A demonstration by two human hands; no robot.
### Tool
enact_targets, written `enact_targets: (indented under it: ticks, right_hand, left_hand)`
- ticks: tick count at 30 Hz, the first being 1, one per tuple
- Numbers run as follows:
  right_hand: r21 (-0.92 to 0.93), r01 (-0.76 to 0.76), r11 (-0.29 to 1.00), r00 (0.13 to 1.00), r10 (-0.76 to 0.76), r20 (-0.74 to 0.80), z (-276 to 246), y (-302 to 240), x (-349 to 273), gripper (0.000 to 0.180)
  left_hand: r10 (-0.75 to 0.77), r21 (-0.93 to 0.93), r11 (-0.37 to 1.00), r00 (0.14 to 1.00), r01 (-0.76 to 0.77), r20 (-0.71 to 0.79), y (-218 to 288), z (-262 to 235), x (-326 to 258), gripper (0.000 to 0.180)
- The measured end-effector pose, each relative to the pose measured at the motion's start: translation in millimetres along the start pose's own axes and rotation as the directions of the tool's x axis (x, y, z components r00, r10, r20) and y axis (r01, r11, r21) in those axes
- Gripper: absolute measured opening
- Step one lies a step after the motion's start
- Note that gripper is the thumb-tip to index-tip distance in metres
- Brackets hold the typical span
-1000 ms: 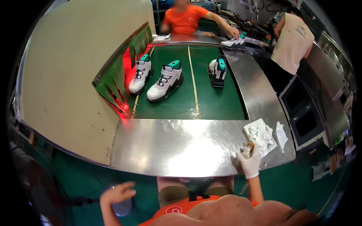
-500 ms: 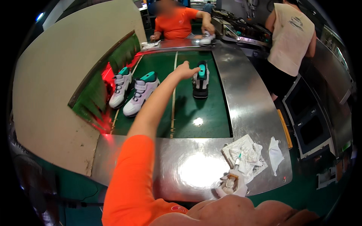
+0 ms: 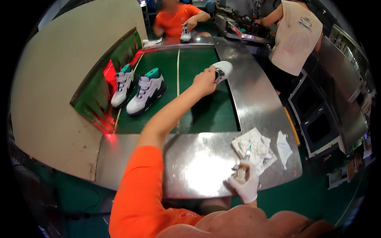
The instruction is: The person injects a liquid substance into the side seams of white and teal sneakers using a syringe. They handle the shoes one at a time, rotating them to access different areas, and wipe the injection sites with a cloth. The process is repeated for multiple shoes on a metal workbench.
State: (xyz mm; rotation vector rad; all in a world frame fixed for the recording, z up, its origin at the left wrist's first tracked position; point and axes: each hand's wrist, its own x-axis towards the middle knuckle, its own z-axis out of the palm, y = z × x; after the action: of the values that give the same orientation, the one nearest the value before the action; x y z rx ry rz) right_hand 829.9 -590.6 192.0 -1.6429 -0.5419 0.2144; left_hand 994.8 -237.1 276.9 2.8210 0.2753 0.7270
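1. Workshop floor, green, around a steel bench framing a green belt with pale lines.
2. Left arm, orange sleeve: reaches forward and rightward over the near steel edge and across the belt, elbow slightly bent.
3. Left hand, bare: back upward, fingers closed on a shoe, gripping it behind the toe.
4. Shoe in hand: tilted, white toe pointing right, at the belt's right edge; whether it clears the belt cannot be told.
5. Right hand, white-gloved: low over the bench's near right part, thumb and fingers curled around a small brown-edged piece.
6. Green-tipped tool: just beyond the right hand, over a white cloth; whether held cannot be told.
7. Second cloth, white: near the bench's outer right edge.
8. Two shoes, one beside the strip curtain, another just right of it: upright, left of the arm.
9. Open room: bare belt between the paired shoes and held shoe, crossed by the forearm; bare steel along the right side, beyond the cloths.
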Motion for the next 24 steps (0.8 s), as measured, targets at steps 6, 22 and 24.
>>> enact_targets:
  ticks: [6, 22, 24]
  right_hand:
    - [0.031, -0.051, 0.998, 0.999, 0.051, 0.007, -15, 10, 1, 0.064]
    - [-0.152, -0.266, 0.952, 0.951, 0.285, 0.121, -19, -68, -14, 0.059]
    - [-0.445, -0.202, 0.872, 0.921, 0.323, 0.216, -17, -63, -8, 0.058]
  left_hand:
    - [0.652, 0.142, 0.757, 0.753, -0.638, -0.094, 22, -102, -162, 0.048]
    - [0.665, -0.075, 0.747, 0.743, -0.660, 0.081, 24, -179, -361, 0.034]
    - [0.653, -0.075, 0.757, 0.752, -0.649, 0.087, 23, -179, -358, 0.034]
